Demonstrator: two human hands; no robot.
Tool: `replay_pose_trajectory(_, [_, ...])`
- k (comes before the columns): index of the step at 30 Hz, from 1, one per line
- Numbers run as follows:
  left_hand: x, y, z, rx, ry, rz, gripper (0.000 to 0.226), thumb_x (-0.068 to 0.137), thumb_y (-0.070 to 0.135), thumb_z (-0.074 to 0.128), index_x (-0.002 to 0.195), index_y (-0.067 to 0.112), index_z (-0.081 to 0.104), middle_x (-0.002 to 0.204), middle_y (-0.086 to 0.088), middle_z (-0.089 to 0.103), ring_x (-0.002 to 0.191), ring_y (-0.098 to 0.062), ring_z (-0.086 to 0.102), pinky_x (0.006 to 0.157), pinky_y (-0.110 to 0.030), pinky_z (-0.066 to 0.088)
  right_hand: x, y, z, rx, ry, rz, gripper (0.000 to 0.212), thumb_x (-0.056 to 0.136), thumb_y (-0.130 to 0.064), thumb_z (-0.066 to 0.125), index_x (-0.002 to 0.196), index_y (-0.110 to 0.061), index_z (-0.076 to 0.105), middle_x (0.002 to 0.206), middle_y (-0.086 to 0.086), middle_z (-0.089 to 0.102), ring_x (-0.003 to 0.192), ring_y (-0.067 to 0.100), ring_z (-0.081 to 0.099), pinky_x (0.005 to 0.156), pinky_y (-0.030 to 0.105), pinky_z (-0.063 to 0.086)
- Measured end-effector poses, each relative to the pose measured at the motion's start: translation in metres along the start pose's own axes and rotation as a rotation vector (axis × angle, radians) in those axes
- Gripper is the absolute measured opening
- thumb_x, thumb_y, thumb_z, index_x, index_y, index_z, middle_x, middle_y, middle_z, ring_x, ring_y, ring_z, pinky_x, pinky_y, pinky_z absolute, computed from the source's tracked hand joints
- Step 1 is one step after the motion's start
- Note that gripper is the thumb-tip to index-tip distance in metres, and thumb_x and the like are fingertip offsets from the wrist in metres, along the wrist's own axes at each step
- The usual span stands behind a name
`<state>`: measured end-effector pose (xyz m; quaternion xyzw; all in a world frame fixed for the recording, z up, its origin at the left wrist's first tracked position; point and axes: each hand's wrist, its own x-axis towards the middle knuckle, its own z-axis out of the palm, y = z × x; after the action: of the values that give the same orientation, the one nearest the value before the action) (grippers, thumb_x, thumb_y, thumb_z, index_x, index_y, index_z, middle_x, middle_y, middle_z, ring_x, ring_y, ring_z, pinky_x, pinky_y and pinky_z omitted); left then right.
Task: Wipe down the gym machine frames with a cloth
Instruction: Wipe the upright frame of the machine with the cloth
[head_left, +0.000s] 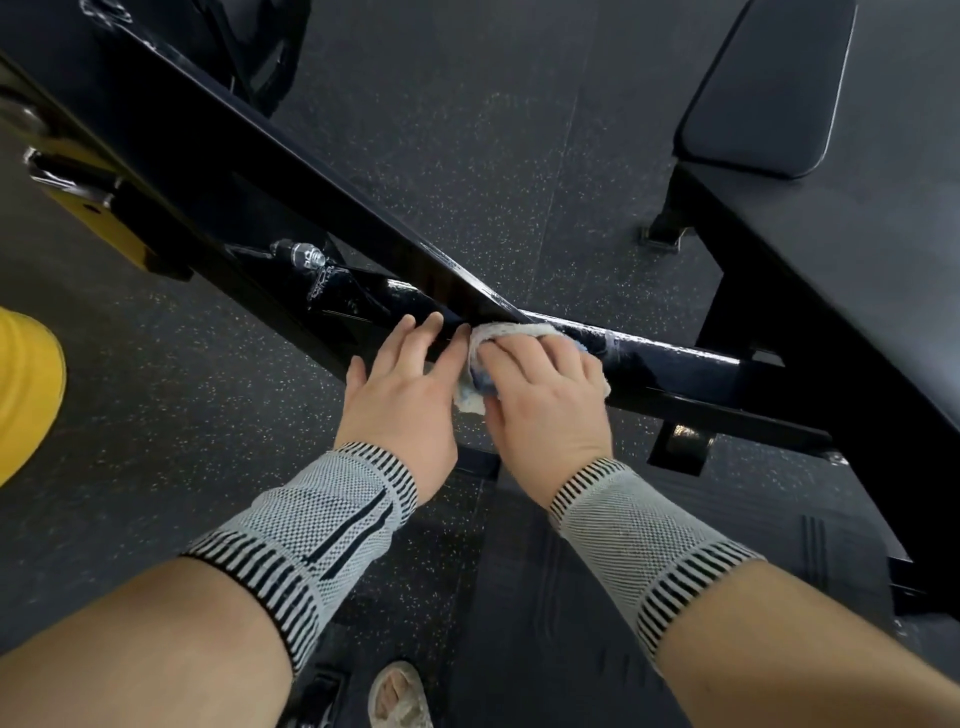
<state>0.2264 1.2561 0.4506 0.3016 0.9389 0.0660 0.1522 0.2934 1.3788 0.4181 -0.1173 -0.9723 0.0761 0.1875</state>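
Both hands worked low at the machine: the right hand (540, 395) clutched a white cloth (511, 332) against the black frame bar (675, 358), which ran off to its right, while the left hand (402, 387) rested flat, fingers straight, alongside.

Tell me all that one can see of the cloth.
The cloth is white with some blue, soft and crumpled, maybe terry. The right hand covers most of it and presses it on the black frame bar, fingers curled over it. Its edges show above the fingers and below the thumb. The left hand rests on the bar beside it, nearly touching.
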Motion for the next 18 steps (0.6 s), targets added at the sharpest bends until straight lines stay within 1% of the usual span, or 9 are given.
replay_pose_trajectory(3, [0.000, 0.000, -0.002, 0.004, -0.017, 0.003, 0.090, 0.086, 0.011, 0.058, 0.152, 0.034, 0.001, 0.159, 0.006, -0.005, 0.147, -0.016, -0.012, 0.119, -0.051, 0.006, -0.010, 0.031, -0.009, 0.063, 0.090, 0.135, 0.009, 0.075, -0.015, 0.070, 0.083, -0.013, 0.065, 0.089, 0.003, 0.061, 0.084, 0.025, 0.049, 0.072, 0.035, 0.046])
replay_pose_trajectory(6, [0.000, 0.001, 0.000, 0.004, -0.022, -0.004, 0.091, 0.086, 0.012, 0.058, 0.151, 0.034, -0.002, 0.158, 0.005, -0.008, 0.147, -0.017, -0.014, 0.119, -0.052, 0.007, -0.006, 0.044, -0.031, 0.257, 0.031, 0.321, 0.014, 0.076, 0.001, 0.066, 0.079, -0.011, 0.060, 0.082, 0.000, 0.057, 0.078, 0.019, 0.051, 0.070, 0.031, 0.047])
replay_pose_trajectory(9, [0.000, 0.003, 0.000, -0.003, -0.028, -0.013, 0.091, 0.087, 0.015, 0.057, 0.151, 0.032, -0.006, 0.158, 0.005, -0.011, 0.147, -0.018, -0.016, 0.119, -0.052, 0.006, 0.023, 0.038, -0.049, 0.543, 0.006, 0.696, 0.021, 0.086, -0.003, 0.056, 0.084, -0.023, 0.061, 0.081, -0.014, 0.062, 0.073, 0.001, 0.057, 0.070, 0.018, 0.049])
replay_pose_trajectory(10, [0.000, 0.004, 0.000, 0.010, -0.030, -0.009, 0.091, 0.087, 0.017, 0.057, 0.151, 0.031, -0.007, 0.158, 0.005, -0.012, 0.147, -0.018, -0.016, 0.119, -0.052, 0.007, 0.036, 0.035, -0.051, 0.604, -0.066, 0.721, 0.023, 0.088, -0.006, 0.053, 0.086, -0.025, 0.064, 0.080, -0.015, 0.064, 0.069, -0.002, 0.057, 0.067, 0.017, 0.049])
replay_pose_trajectory(12, [0.000, 0.004, 0.001, 0.032, -0.036, 0.000, 0.091, 0.088, 0.019, 0.057, 0.151, 0.030, -0.007, 0.157, 0.005, -0.013, 0.147, -0.019, -0.016, 0.119, -0.052, 0.008, 0.065, 0.023, -0.051, 0.720, -0.309, 0.679, 0.027, 0.093, -0.013, 0.047, 0.090, -0.025, 0.071, 0.083, -0.011, 0.068, 0.065, 0.001, 0.057, 0.061, 0.019, 0.048])
replay_pose_trajectory(14, [0.001, 0.003, 0.002, 0.029, -0.040, -0.008, 0.090, 0.088, 0.020, 0.057, 0.151, 0.029, -0.007, 0.157, 0.006, -0.014, 0.146, -0.019, -0.017, 0.119, -0.053, 0.007, 0.090, 0.007, -0.050, 0.765, -0.476, 0.631, 0.030, 0.094, -0.021, 0.044, 0.092, -0.023, 0.074, 0.092, -0.005, 0.071, 0.081, 0.008, 0.063, 0.072, 0.025, 0.052])
replay_pose_trajectory(15, [0.001, 0.003, 0.003, 0.030, -0.041, -0.010, 0.089, 0.088, 0.020, 0.056, 0.151, 0.029, -0.006, 0.157, 0.006, -0.014, 0.146, -0.019, -0.018, 0.119, -0.053, 0.007, 0.096, 0.004, -0.049, 0.770, -0.518, 0.620, 0.030, 0.094, -0.023, 0.043, 0.093, -0.023, 0.074, 0.095, -0.003, 0.071, 0.087, 0.012, 0.064, 0.079, 0.030, 0.053])
replay_pose_trajectory(16, [0.001, 0.002, 0.003, 0.039, -0.041, -0.009, 0.089, 0.088, 0.020, 0.056, 0.151, 0.029, -0.006, 0.157, 0.006, -0.014, 0.146, -0.019, -0.018, 0.119, -0.054, 0.008, 0.098, 0.005, -0.049, 0.786, -0.550, 0.608, 0.031, 0.093, -0.022, 0.043, 0.095, -0.023, 0.074, 0.096, -0.004, 0.071, 0.088, 0.013, 0.064, 0.080, 0.032, 0.053])
replay_pose_trajectory(18, [0.001, 0.001, 0.002, 0.061, -0.052, 0.004, 0.090, 0.089, 0.022, 0.056, 0.151, 0.029, -0.008, 0.157, 0.005, -0.014, 0.146, -0.019, -0.018, 0.119, -0.054, 0.008, 0.087, 0.016, -0.051, 0.807, -0.584, 0.551, 0.030, 0.094, -0.019, 0.043, 0.103, -0.027, 0.071, 0.092, -0.012, 0.068, 0.073, 0.005, 0.060, 0.065, 0.024, 0.051])
